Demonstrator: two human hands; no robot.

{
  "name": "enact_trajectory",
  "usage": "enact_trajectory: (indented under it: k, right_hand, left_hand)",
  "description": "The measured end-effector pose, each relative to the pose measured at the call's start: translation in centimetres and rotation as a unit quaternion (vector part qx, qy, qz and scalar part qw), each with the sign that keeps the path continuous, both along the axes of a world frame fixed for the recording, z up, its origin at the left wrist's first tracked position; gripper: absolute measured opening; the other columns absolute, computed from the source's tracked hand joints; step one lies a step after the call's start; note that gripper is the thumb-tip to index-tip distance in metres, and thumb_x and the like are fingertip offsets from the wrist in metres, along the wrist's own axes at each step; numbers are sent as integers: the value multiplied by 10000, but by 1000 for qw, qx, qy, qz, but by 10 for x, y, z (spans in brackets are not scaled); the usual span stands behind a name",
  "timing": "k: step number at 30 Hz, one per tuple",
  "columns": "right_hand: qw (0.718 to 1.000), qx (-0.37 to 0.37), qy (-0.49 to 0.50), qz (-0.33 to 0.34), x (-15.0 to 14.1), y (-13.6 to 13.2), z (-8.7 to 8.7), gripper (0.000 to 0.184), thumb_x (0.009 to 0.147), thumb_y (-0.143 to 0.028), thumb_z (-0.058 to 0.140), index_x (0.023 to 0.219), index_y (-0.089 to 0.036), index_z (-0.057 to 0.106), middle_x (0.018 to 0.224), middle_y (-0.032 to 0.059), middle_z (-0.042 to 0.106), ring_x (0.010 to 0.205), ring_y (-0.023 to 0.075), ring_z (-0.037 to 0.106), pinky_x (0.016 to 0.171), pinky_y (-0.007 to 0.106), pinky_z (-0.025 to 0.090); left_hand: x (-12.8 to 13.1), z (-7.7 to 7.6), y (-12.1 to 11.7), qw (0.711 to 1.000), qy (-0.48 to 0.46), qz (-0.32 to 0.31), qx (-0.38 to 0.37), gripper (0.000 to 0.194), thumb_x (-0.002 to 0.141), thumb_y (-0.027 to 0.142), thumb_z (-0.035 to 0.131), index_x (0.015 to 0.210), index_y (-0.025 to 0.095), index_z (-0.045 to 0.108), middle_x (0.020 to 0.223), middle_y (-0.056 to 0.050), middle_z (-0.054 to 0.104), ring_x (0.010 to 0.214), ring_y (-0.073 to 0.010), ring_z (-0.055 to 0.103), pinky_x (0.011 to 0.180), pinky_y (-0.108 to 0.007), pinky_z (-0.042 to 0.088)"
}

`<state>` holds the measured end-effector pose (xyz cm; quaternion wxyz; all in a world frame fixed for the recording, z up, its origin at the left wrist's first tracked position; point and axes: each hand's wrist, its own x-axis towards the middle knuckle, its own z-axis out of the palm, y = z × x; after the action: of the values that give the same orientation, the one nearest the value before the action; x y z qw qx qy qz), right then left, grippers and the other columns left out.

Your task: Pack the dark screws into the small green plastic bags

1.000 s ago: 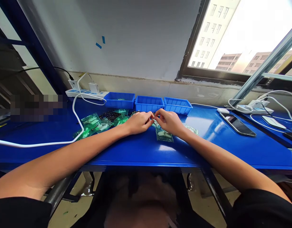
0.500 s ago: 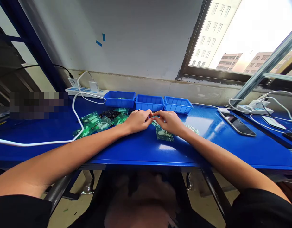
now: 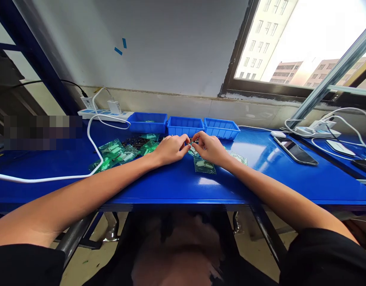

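My left hand [image 3: 172, 150] and my right hand [image 3: 209, 147] meet over the middle of the blue table [image 3: 168, 184], thumbs and forefingers pinched close together. Whatever lies between the fingertips is too small to make out. Under and beside my right hand is a clear green-tinted bag [image 3: 205, 165] with pale pieces inside. Left of my left hand lie several similar bags [image 3: 113, 150], some overlapping. Behind them spreads a heap of small dark parts [image 3: 133, 142], partly hidden by the bags and my left hand.
Three blue bins, a left one [image 3: 147, 124], a middle one [image 3: 185, 126] and a right one [image 3: 221, 129], stand along the wall. A white cable [image 3: 92, 145] loops from a power strip [image 3: 101, 115] across the left side. A phone [image 3: 295, 150] lies at the right, near more cables.
My fingers make small movements at the pinch; my right forefinger is now raised and more bent. The view has shifted slightly. Bags and bins stay where they were.
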<state>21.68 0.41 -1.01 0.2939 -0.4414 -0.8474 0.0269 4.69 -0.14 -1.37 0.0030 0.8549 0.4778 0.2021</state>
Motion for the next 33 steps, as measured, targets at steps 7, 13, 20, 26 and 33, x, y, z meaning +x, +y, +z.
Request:
enact_trajectory:
  k: [7, 13, 20, 26, 33]
  right_hand:
    - [1000, 8, -26, -15, 1, 0, 1, 133, 808, -222, 514, 889, -173, 607, 566, -35, 520, 516, 98, 432, 536, 218, 270]
    - [998, 20, -54, -11, 1, -1, 1, 142, 811, -211, 509, 891, -165, 616, 575, -28, 530, 520, 98, 431, 540, 216, 268]
    - [998, 29, -54, -11, 1, 0, 0, 140, 811, -216, 485, 873, -171, 602, 587, -19, 552, 520, 101, 440, 535, 216, 262]
    - [998, 30, -54, -7, 1, -1, 1, 127, 800, -205, 476, 853, -174, 588, 589, -18, 544, 529, 103, 449, 533, 214, 267]
    - [999, 24, -47, -2, 1, -1, 1, 119, 797, -228, 488, 846, -177, 584, 574, -27, 531, 513, 98, 438, 529, 212, 262]
  left_hand:
    - [-2, -3, 4, 1000, -12, -24, 7, 167, 860, 261, 458, 989, 177, 524, 813, -40, 665, 789, -218, 621, 693, -313, 439]
    - [-2, -3, 4, 999, -24, -38, 7, 181, 851, 236, 461, 1010, 169, 517, 803, -41, 656, 794, -222, 613, 716, -329, 437]
    - [-2, -3, 4, 999, -26, -45, 11, 172, 846, 222, 465, 1003, 171, 515, 799, -37, 652, 793, -215, 611, 720, -323, 434]
    - [-2, -4, 4, 999, -22, -46, 10, 178, 851, 227, 466, 1014, 173, 513, 807, -37, 655, 792, -216, 613, 716, -323, 434]
    - [-2, -4, 5, 999, -4, -47, 17, 208, 867, 230, 444, 1056, 181, 515, 815, -40, 656, 811, -220, 618, 728, -323, 437]
